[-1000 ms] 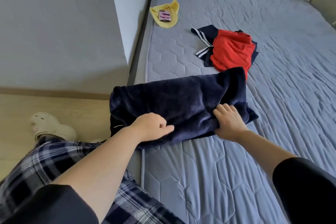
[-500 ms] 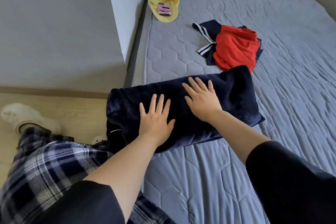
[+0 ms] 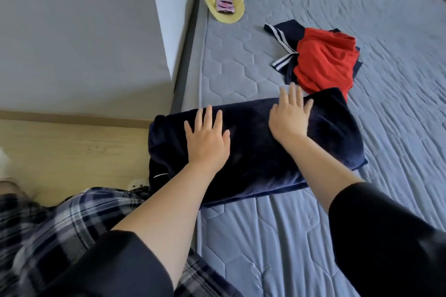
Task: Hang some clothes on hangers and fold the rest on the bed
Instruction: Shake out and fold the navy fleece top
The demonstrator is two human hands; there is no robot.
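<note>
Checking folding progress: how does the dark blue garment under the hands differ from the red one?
The dark blue garment is folded into a tidy block; the red garment lies crumpled. The left hand and right hand press flat on the dark blue one; neither touches the red. The red one lies atop a striped garment; the dark blue one directly on the mattress. Both are on that mattress.

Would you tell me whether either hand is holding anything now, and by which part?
Nothing is gripped: the left hand and right hand lie flat, pressing the top of the folded navy garment.
</note>
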